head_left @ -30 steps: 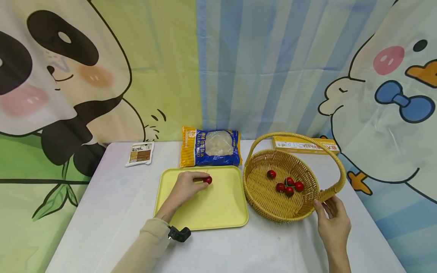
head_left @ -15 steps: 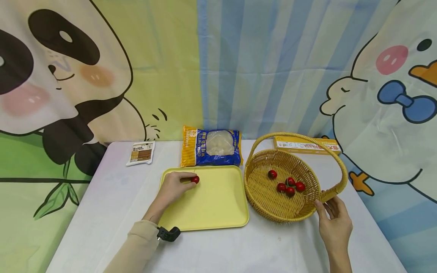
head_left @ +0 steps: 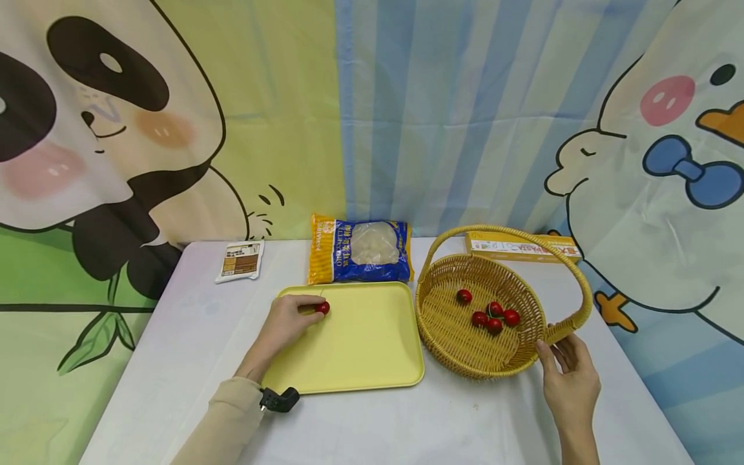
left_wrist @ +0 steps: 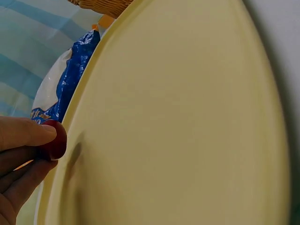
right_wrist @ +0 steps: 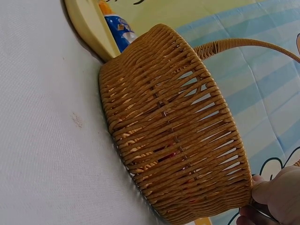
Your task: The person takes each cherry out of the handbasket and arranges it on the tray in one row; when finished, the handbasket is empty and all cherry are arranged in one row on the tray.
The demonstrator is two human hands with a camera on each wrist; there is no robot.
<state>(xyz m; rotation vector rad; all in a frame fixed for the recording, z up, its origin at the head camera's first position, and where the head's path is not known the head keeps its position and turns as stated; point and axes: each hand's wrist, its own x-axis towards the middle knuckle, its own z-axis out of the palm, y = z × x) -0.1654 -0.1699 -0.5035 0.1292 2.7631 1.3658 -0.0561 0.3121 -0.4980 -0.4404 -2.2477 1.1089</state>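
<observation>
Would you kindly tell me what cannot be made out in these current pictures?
Head view: fine print on the small packet, too small to read.
Left wrist view: the held cherry, partly covered by the left hand.
Right wrist view: the other cherries, mostly hidden by the basket.
Right wrist view: the right hand, cut off by the right edge.

Printed cloth (head_left: 401,123) (1 panda (head_left: 124,152), 1 bird (head_left: 657,213)) hangs behind the white table (head_left: 430,426).

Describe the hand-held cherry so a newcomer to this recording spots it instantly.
Find the pale yellow tray left of the wicker basket. Near its far left corner, the left hand pinches a red cherry. Only this one is held; the other five lie in the basket.
</observation>
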